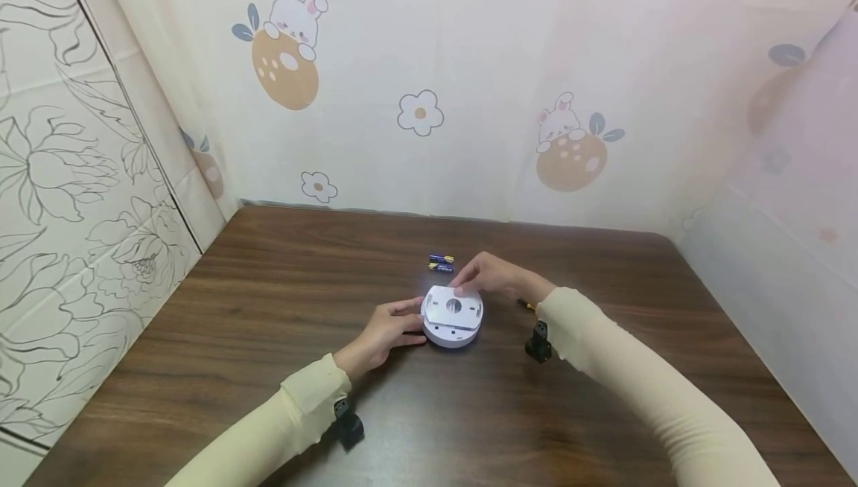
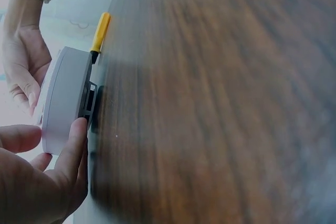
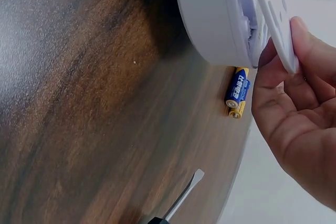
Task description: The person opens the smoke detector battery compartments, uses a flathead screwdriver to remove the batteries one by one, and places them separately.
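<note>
A round white plastic device (image 1: 450,339), its kind not shown, rests close over the table between both hands. On its upper face lies a flat white plate (image 1: 439,313) with a round central hole and slots. My left hand (image 1: 383,334) grips the device's side, thumb near the top and fingers low, as the left wrist view shows. From the far right, my right hand (image 1: 492,275) pinches the plate's edge between thumb and fingers. In the right wrist view the plate (image 3: 282,35) stands tilted away from the body (image 3: 210,19), with a gap showing the inside.
Two blue-and-yellow batteries (image 1: 441,267) lie side by side just beyond the device. A flat-blade screwdriver (image 3: 182,199) with a yellow and black handle (image 2: 101,31) lies on the table by the right wrist. The brown wooden table (image 1: 302,263) meets a patterned curtain (image 1: 415,167) behind.
</note>
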A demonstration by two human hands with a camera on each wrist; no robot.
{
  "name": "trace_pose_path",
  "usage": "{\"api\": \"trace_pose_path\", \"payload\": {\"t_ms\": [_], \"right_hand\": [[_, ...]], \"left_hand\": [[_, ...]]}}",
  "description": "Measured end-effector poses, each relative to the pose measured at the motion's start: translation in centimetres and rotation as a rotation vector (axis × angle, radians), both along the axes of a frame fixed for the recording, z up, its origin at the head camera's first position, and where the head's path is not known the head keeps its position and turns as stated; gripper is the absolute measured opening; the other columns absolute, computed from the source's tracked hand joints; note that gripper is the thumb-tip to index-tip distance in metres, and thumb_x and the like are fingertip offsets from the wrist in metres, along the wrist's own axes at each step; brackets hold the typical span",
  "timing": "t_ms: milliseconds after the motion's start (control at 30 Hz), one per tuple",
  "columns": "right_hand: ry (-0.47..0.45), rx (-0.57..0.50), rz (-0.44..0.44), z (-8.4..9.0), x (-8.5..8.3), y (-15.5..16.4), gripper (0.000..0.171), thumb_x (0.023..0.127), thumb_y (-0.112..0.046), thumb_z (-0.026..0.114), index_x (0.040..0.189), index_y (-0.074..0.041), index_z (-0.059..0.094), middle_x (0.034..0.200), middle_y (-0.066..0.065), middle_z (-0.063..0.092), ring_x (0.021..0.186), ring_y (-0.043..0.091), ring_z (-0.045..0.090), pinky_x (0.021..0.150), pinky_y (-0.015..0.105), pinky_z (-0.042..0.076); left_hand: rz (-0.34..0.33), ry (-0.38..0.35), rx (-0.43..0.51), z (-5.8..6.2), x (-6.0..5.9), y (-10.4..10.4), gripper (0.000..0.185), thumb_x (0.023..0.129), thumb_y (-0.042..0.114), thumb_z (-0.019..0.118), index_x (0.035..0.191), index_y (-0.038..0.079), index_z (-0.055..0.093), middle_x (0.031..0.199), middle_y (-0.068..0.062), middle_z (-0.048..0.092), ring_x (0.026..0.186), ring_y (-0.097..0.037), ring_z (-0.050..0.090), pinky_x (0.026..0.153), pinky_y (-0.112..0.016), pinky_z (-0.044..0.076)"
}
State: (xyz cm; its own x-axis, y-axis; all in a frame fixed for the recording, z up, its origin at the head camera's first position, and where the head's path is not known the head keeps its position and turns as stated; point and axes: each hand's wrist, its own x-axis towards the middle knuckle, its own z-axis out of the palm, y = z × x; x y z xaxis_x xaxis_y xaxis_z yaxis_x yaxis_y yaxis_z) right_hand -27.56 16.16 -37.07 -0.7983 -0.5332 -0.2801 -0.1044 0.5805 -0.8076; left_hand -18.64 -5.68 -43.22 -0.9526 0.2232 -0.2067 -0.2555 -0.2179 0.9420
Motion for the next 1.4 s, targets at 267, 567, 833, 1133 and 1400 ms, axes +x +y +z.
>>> {"api": "trace_pose_path", "payload": {"t_ms": [267, 567, 833, 1133, 1400], "right_hand": [[0.009, 0.025, 0.033, 0.0, 0.3, -0.3, 0.015, 0.085, -0.005, 0.070, 0.100, 0.000, 0.073, 0.100, 0.009, 0.070, 0.094, 0.022, 0.061, 0.079, 0.031, 0.052], [0.107, 0.123, 0.076, 0.1, 0.5, -0.8, 0.012, 0.084, -0.005, 0.072, 0.096, -0.003, 0.075, 0.097, 0.006, 0.071, 0.093, 0.020, 0.061, 0.080, 0.031, 0.051], [0.223, 0.150, 0.077, 0.3, 1.2, -1.4, 0.008, 0.083, -0.007, 0.074, 0.090, -0.007, 0.076, 0.090, 0.001, 0.071, 0.084, 0.016, 0.063, 0.075, 0.029, 0.054], [0.363, 0.202, 0.094, 0.0, 1.6, -1.9, 0.006, 0.081, -0.006, 0.076, 0.087, -0.006, 0.076, 0.083, 0.000, 0.070, 0.076, 0.013, 0.062, 0.068, 0.025, 0.055], [0.411, 0.201, 0.108, -0.3, 1.8, -2.2, 0.007, 0.081, -0.005, 0.075, 0.088, -0.006, 0.076, 0.083, 0.000, 0.069, 0.076, 0.015, 0.059, 0.068, 0.025, 0.054]], "left_hand": [[0.004, -0.007, 0.005, -0.1, 0.0, 0.1, 0.041, 0.088, -0.009, 0.056, 0.129, -0.010, 0.052, 0.114, -0.021, 0.061, 0.084, -0.020, 0.063, 0.080, -0.044, 0.056], [0.005, -0.002, 0.023, -0.2, 0.0, 0.1, 0.041, 0.088, -0.011, 0.055, 0.129, -0.011, 0.051, 0.101, -0.015, 0.063, 0.080, -0.020, 0.063, 0.080, -0.043, 0.057], [0.017, 0.005, 0.031, -0.3, 0.0, 0.0, 0.042, 0.088, -0.012, 0.055, 0.129, -0.012, 0.051, 0.108, -0.018, 0.061, 0.080, -0.020, 0.063, 0.079, -0.043, 0.057], [0.021, -0.011, 0.025, 0.0, 0.1, 0.0, 0.041, 0.088, -0.011, 0.055, 0.129, -0.010, 0.052, 0.116, -0.023, 0.059, 0.084, -0.021, 0.063, 0.082, -0.045, 0.056], [0.019, -0.005, 0.022, -0.1, 0.0, 0.1, 0.041, 0.088, -0.010, 0.059, 0.128, -0.010, 0.053, 0.126, -0.026, 0.054, 0.085, -0.022, 0.064, 0.081, -0.044, 0.056]]}}
